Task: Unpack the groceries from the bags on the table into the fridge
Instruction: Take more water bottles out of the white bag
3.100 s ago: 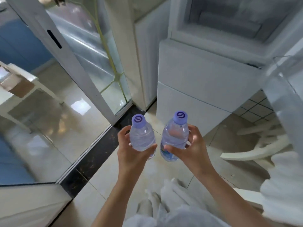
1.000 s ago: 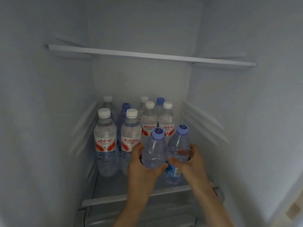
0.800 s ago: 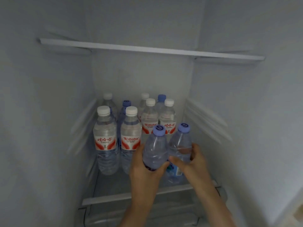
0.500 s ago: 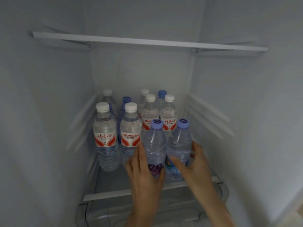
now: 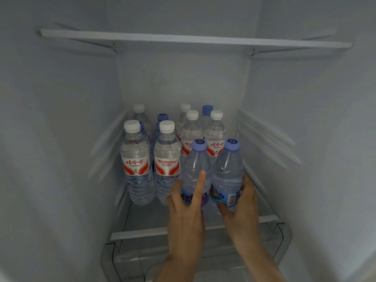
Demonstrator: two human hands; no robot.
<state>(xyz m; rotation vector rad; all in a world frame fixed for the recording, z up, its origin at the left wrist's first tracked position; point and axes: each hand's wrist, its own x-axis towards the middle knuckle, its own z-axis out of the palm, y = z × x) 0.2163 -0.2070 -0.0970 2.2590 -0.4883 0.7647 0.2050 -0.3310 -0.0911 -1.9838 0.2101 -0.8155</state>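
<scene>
Two clear water bottles with blue caps stand side by side at the front right of the fridge shelf (image 5: 138, 234). My left hand (image 5: 187, 216) holds the left blue-capped bottle (image 5: 195, 167) low down, with the thumb lying straight up its front and the fingers round its left side. My right hand (image 5: 242, 208) curls round the lower label of the right blue-capped bottle (image 5: 227, 167). Both bottles are upright and touch each other.
Several white-capped bottles with red labels (image 5: 135, 159) and a few blue-capped ones (image 5: 207, 110) fill the back and left of the shelf. An upper shelf (image 5: 193, 38) spans the fridge above. A clear drawer (image 5: 130, 257) sits under the shelf. White fridge walls close in on both sides.
I carried both bottles from the room into the fridge and lowered them onto the shelf's front right. My hands slid down the bottles, and my left thumb straightened.
</scene>
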